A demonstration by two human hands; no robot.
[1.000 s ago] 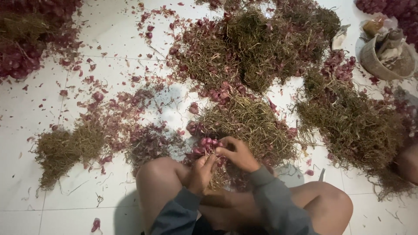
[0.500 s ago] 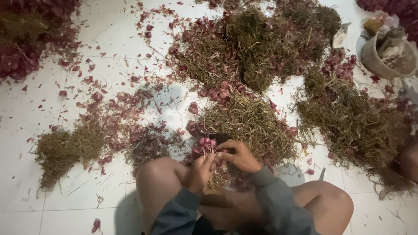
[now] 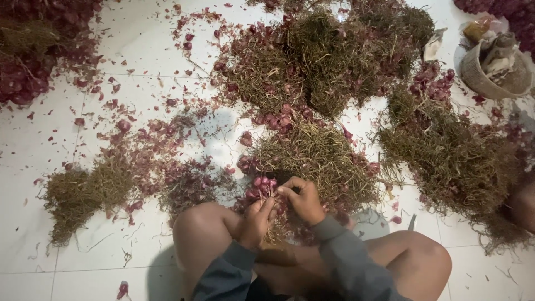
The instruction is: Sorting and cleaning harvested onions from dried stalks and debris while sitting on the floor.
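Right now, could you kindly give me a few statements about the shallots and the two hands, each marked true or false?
1. Both hands, left hand and right hand, work on a small bunch of reddish-purple shallots. True.
2. The floor is dark wood. False: it is white tiled floor.
3. A round woven basket sits at the upper right. True.
4. The person wears gloves. False: the hands are bare, with grey sleeves.

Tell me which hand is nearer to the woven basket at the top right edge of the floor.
The right hand. It is on the side of the woven basket, though still far below and left of it. The left hand lies farther left and lower; both hold a bunch of shallots.
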